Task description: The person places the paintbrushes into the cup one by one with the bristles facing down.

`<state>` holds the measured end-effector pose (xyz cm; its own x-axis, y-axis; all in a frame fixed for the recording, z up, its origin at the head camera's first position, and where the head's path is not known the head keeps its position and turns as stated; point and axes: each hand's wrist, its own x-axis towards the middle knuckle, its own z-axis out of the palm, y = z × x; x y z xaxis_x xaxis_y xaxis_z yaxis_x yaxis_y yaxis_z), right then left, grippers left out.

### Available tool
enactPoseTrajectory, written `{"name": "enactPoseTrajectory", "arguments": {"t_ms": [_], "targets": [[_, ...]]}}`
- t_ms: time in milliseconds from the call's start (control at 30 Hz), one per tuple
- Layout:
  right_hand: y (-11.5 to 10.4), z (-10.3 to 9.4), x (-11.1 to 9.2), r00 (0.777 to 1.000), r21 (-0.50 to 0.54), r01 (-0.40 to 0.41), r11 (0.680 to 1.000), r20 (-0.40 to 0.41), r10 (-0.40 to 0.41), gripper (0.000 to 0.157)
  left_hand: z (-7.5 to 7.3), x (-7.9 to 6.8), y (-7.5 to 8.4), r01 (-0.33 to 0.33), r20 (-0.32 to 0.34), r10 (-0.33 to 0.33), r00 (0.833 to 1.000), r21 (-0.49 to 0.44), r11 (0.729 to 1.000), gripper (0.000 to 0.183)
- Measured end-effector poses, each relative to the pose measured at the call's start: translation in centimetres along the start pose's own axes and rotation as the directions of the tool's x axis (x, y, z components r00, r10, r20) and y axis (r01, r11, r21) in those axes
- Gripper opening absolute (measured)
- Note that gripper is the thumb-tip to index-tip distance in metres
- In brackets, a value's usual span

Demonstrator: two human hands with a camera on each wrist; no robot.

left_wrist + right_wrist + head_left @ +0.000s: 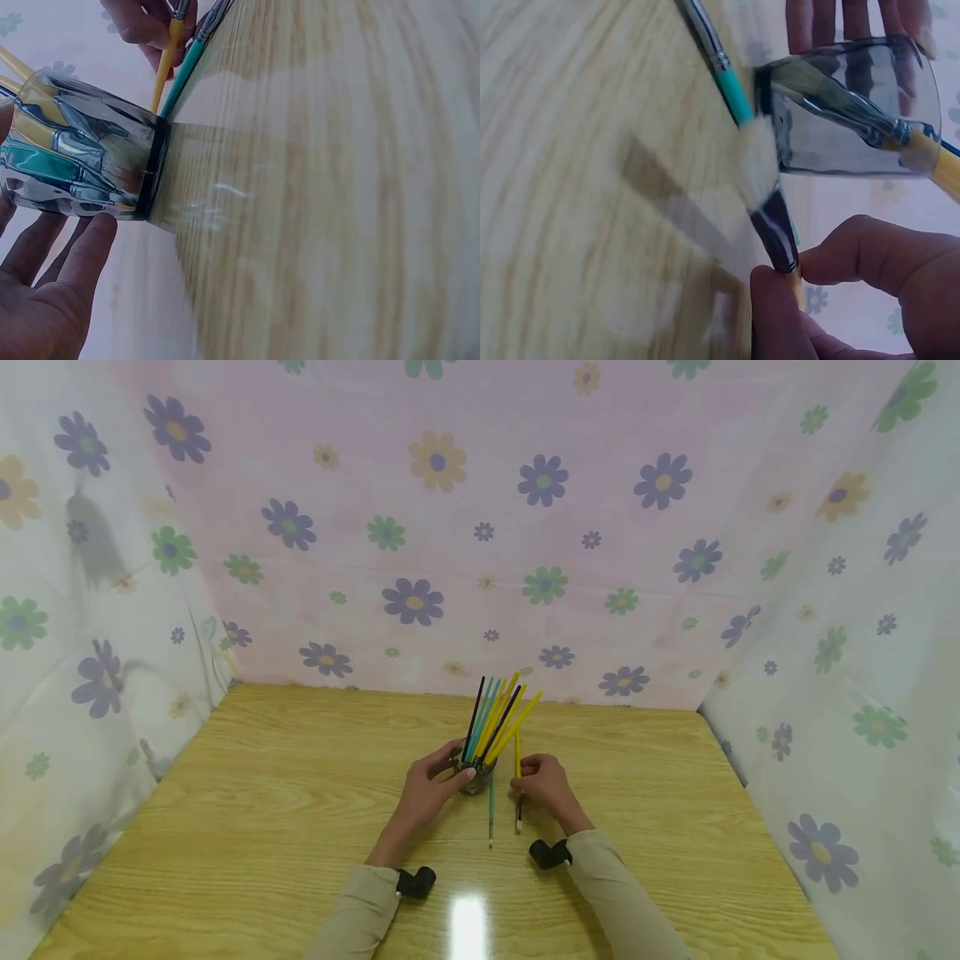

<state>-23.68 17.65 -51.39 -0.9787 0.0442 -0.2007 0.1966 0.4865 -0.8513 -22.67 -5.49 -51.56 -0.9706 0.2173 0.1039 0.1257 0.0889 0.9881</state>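
Observation:
A clear glass (474, 783) holds several paintbrushes (497, 718) with yellow, teal and dark handles, their bristles down inside. My left hand (423, 789) grips this glass from the left, thumb on the near side and fingers round the far side. To its right, my right hand (549, 787) pinches a yellow paintbrush (517, 745) between thumb and fingers; its pale bristles (754, 165) point toward me. In the right wrist view the pinch is just behind the dark ferrule (774, 234). A thin teal paintbrush (491, 806) lies on the table between the glass and my right hand.
The wood-grain table (300, 802) spreads around both hands. A flower-patterned curtain (480, 527) hangs along its back and both sides. Each wrist wears a small black camera, one at the left sleeve (360, 906) and one at the right sleeve (618, 889).

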Motion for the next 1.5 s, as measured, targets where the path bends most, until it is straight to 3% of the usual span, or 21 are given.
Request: {"name": "enactPoseTrajectory", "arguments": {"t_ms": [167, 267, 467, 767, 1333, 1500], "targets": [[0.2, -0.6, 0.4, 1.0, 0.093, -0.021, 0.995, 0.017, 0.02, 0.045, 0.1, 0.0, 0.4, 0.012, 0.008, -0.012, 1.0, 0.009, 1.0, 0.059], [0.3, -0.9, 0.4, 0.999, 0.136, -0.029, 0.99, 0.031, 0.025, 0.044, 0.3, 0.5, -0.9, -0.005, -0.01, 0.005, 1.0, 0.007, 1.0, 0.06], [0.4, -1.4, 0.5, 0.997, 0.231, -0.06, 0.971, 0.065, 0.046, 0.045, 0.2, 0.6, -1.2, -0.035, -0.001, 0.035, 0.999, -0.021, 0.999, 0.06], [1.1, -2.0, 0.7, 0.992, 0.288, -0.081, 0.954, 0.115, 0.05, 0.052, 0.0, 0.8, -1.5, -0.027, 0.004, 0.027, 1.0, -0.006, 1.0, 0.059], [2.6, -2.5, 0.5, 0.994, 0.393, -0.053, 0.918, 0.112, 0.01, 0.055, 0.1, 0.4, -0.9, 0.01, -0.008, -0.01, 1.0, 0.01, 1.0, 0.06], [2.7, -2.4, 0.3, 0.992, 0.43, -0.029, 0.903, 0.125, -0.028, 0.054, 0.2, -0.1, 0.5, 0.026, -0.001, -0.026, 1.0, 0.016, 1.0, 0.06]]}}
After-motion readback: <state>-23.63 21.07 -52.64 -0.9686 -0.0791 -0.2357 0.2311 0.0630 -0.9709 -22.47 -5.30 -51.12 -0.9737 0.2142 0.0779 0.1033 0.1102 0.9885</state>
